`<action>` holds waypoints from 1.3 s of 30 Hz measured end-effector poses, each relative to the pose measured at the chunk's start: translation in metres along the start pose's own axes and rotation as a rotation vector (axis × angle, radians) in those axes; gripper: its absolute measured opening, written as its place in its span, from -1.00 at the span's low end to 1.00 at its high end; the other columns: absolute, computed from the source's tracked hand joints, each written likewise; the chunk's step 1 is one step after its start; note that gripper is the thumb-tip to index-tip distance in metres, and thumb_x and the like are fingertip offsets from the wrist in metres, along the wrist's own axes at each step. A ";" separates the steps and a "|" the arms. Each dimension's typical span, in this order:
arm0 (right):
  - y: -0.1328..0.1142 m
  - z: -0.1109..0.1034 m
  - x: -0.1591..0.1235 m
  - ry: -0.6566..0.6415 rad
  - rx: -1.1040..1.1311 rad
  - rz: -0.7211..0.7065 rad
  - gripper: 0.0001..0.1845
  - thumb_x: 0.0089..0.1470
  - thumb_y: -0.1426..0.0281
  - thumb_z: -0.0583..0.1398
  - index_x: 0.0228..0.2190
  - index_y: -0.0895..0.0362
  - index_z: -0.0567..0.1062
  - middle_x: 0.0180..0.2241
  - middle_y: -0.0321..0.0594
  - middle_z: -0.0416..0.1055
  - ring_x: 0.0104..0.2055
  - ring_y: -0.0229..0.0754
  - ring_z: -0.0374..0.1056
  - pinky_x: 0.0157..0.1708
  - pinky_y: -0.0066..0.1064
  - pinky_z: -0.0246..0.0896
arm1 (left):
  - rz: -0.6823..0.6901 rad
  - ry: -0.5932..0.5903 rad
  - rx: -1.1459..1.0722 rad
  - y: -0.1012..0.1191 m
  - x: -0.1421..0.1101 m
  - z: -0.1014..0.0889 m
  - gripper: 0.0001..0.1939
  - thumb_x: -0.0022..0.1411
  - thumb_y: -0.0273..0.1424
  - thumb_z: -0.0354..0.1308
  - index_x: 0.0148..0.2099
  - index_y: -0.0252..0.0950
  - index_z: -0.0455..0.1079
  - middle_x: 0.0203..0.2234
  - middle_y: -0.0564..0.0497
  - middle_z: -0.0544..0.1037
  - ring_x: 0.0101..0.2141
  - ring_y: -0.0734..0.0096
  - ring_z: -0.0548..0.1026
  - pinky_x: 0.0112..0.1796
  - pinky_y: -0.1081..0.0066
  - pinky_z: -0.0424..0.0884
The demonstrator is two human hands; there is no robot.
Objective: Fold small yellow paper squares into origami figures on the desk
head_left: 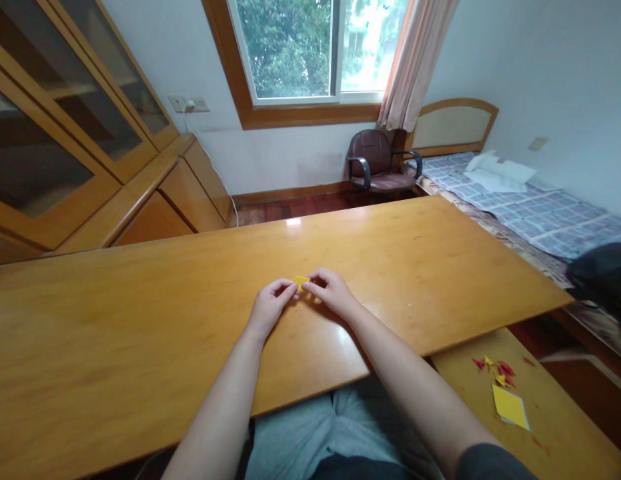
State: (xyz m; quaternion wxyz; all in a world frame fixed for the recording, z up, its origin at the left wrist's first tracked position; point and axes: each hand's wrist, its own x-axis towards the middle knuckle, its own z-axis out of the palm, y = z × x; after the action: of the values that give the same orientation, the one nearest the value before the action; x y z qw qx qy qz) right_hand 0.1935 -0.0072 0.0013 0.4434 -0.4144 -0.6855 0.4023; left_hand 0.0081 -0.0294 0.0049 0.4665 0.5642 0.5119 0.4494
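A small piece of yellow paper [301, 281] is held between both hands just above the middle of the wooden table [155, 320]. My left hand [271, 305] pinches its left side between thumb and fingers. From the right, my right hand [334, 291] pinches the other side, thumb toward me. The paper looks folded, but it is too small to make out the creases. Parts of it are hidden behind the fingertips.
On a lower wooden surface [460, 373] at the right lie several red and yellow folded paper pieces [504, 371] and a stack of yellow square paper [510, 406]. Beyond the table stand an armchair [373, 160], a bed [555, 207] and a glass-door cabinet [85, 127].
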 end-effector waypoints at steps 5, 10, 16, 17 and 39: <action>0.001 0.000 0.000 -0.035 0.010 -0.003 -0.79 0.10 0.28 0.26 -0.44 0.18 0.52 -0.46 -0.27 0.44 -0.38 -0.24 0.32 -0.34 -0.44 0.17 | 0.025 -0.021 0.020 -0.002 0.000 0.001 -0.70 0.14 -0.15 0.26 -0.34 -0.32 0.51 -0.47 0.01 0.57 -0.39 0.39 0.49 -0.30 0.45 0.39; -0.001 -0.002 -0.001 -0.040 0.008 -0.008 -0.78 0.11 0.26 0.26 -0.42 0.16 0.54 -0.44 -0.26 0.46 -0.36 -0.23 0.34 -0.30 -0.42 0.20 | 0.026 -0.033 0.037 -0.006 0.000 0.000 -0.69 0.13 -0.13 0.27 -0.36 -0.31 0.50 -0.49 0.02 0.56 -0.42 0.41 0.48 -0.33 0.45 0.39; -0.001 -0.002 0.000 -0.052 0.037 -0.016 -0.78 0.10 0.26 0.26 -0.45 0.17 0.55 -0.45 -0.25 0.48 -0.37 -0.22 0.36 -0.31 -0.41 0.19 | 0.005 -0.056 0.039 -0.006 -0.001 0.000 -0.68 0.12 -0.13 0.28 -0.38 -0.32 0.47 -0.53 0.02 0.55 -0.46 0.41 0.48 -0.36 0.45 0.39; 0.000 -0.002 0.000 -0.048 0.040 -0.007 -0.77 0.10 0.26 0.26 -0.45 0.16 0.55 -0.45 -0.25 0.48 -0.37 -0.22 0.35 -0.31 -0.41 0.19 | -0.005 -0.058 0.025 -0.006 -0.001 0.000 -0.68 0.12 -0.13 0.28 -0.38 -0.32 0.47 -0.53 0.01 0.55 -0.47 0.41 0.48 -0.37 0.45 0.39; 0.006 -0.002 0.000 0.016 0.306 0.205 -0.67 -0.05 0.15 0.28 -0.54 0.14 0.39 -0.58 -0.36 0.30 -0.51 -0.28 0.20 -0.47 -0.46 0.08 | -0.095 0.016 -0.113 0.002 0.001 -0.001 -0.66 0.06 -0.13 0.29 -0.41 -0.34 0.41 -0.58 0.02 0.53 -0.58 0.49 0.43 -0.50 0.48 0.36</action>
State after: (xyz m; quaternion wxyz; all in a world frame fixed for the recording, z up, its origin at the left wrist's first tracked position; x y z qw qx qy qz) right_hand 0.1966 -0.0045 -0.0037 0.4634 -0.4132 -0.5668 0.5415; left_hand 0.0072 -0.0288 0.0069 0.5142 0.5084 0.5157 0.4595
